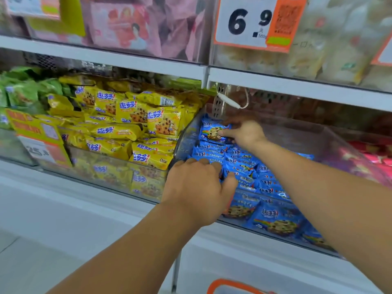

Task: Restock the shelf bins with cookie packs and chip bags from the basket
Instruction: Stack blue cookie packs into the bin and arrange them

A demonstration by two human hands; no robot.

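Note:
Both of my hands reach into a clear shelf bin [250, 225] filled with blue cookie packs [239, 164]. My right hand [244, 132] is at the back left of the bin, its thumb and fingers pinching one blue cookie pack [212, 132] that stands against the bin's side wall. My left hand [197, 187] is at the bin's front left corner, fingers curled round a blue pack in the pile [224, 172]. The basket is out of view except for an orange rim [231, 285] at the bottom edge.
Left of the blue bin stands a bin heaped with yellow cookie packs [131, 128], then green packs [19, 92] at far left. Red packs [369, 160] fill the bin on the right. A shelf edge [297, 85] and a 6.9 price card [250, 22] hang above.

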